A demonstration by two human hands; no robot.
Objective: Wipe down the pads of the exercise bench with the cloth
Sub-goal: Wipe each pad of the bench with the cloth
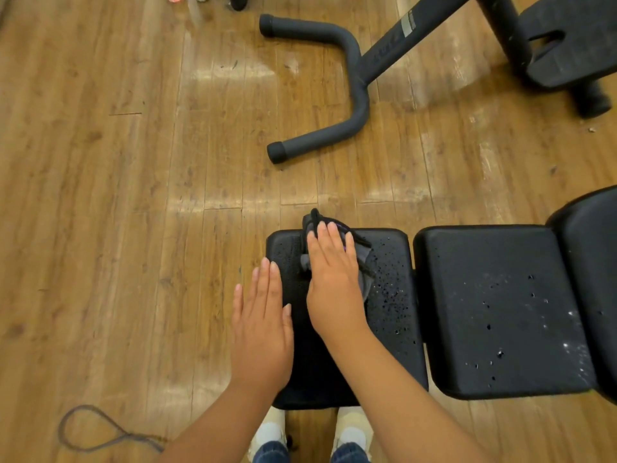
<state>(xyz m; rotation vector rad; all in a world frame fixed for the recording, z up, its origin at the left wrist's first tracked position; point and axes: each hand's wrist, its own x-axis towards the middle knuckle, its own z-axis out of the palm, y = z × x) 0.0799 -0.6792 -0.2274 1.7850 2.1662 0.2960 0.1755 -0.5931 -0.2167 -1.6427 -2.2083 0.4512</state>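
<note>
The exercise bench has black pads in a row. The nearest small pad (394, 295) carries water droplets on its right part. A dark grey cloth (365, 279) with black cords lies on that pad near its far edge. My right hand (334, 282) presses flat on the cloth with straight fingers. My left hand (262, 325) lies flat with straight fingers over the pad's left edge and holds nothing. The middle pad (500, 309) to the right shows scattered droplets and white specks. A third pad (594, 248) rises at the far right edge.
Wooden plank floor all around. A black curved metal foot (334, 81) of another machine lies ahead, its frame (567, 45) at the top right. A grey looped strap (96, 429) lies on the floor at the lower left. My shoes (270, 432) stand under the near pad.
</note>
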